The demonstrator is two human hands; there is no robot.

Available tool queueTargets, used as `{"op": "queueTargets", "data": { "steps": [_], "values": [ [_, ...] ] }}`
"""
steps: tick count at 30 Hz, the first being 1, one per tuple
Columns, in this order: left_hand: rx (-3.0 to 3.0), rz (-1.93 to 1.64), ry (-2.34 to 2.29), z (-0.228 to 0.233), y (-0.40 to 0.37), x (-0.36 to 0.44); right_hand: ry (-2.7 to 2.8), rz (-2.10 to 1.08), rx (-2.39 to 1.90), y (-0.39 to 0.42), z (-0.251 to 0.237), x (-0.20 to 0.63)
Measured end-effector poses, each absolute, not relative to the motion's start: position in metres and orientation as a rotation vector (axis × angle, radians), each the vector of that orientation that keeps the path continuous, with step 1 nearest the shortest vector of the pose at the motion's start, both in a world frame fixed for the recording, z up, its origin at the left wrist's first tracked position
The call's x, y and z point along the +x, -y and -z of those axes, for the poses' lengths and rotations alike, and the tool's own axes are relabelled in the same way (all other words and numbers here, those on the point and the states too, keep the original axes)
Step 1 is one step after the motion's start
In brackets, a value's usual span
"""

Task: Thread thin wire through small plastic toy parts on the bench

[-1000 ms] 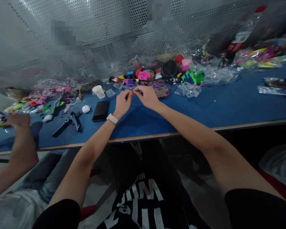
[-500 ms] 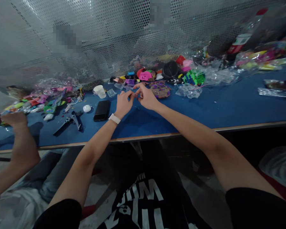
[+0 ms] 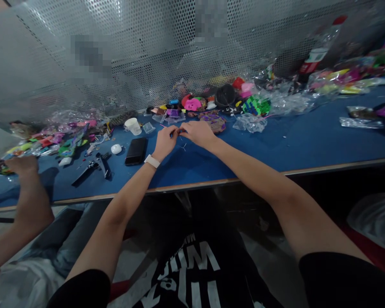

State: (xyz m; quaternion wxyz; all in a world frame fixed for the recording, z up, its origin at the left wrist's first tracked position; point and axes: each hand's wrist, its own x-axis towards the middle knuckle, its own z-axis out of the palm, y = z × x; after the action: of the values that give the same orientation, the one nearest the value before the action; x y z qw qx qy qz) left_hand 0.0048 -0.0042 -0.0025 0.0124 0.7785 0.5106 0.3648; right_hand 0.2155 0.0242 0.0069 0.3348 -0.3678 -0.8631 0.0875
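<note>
My left hand [image 3: 164,140], with a white band at the wrist, is pinched closed above the blue table [image 3: 244,156]. My right hand [image 3: 199,133] meets it fingertip to fingertip, also pinching. What sits between the fingers is tiny and mostly covered by them. Below the fingertips shows a thin pale thread-like piece [image 3: 183,146]. Just behind my right hand lies a brown and purple lumpy disc [image 3: 215,122]. A black phone [image 3: 136,151] rests to the left of my left hand.
Left of the phone are a white earbud case [image 3: 116,149] and black-handled tools [image 3: 93,167]. A white cup [image 3: 133,126] stands behind. Colourful pieces and clear plastic bags [image 3: 285,102] line the perforated panel, with a bottle [image 3: 317,53] at right. Another person's hand [image 3: 22,166] works far left.
The fingers of my right hand have curled in closer against my left fingertips; before, its index finger was raised. The view has shifted slightly.
</note>
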Motion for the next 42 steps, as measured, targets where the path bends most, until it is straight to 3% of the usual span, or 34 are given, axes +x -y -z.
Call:
{"op": "queueTargets", "data": {
  "steps": [7,18,24,30,36,42],
  "values": [
    [2.431,-1.151,-1.544,0.003,0.002,0.002,2.212,-0.181,-0.977,-0.020,-0.008,0.213],
    [2.539,-1.204,-1.591,0.007,0.008,0.007,1.664,-1.263,-0.839,-0.031,-0.010,0.209],
    [2.581,-1.213,-1.586,0.004,0.011,0.008,1.539,-1.449,-0.792,-0.037,-0.004,0.208],
    [2.472,-1.331,-1.619,0.005,0.010,0.008,1.596,-1.277,-0.760,-0.040,0.002,0.202],
    [2.049,-1.505,-1.641,0.010,-0.001,0.001,1.847,-0.650,-0.706,-0.034,0.009,0.203],
    [2.130,-1.490,-1.590,0.017,-0.006,-0.003,2.079,-0.381,-0.551,-0.028,0.013,0.201]
  ]
}}
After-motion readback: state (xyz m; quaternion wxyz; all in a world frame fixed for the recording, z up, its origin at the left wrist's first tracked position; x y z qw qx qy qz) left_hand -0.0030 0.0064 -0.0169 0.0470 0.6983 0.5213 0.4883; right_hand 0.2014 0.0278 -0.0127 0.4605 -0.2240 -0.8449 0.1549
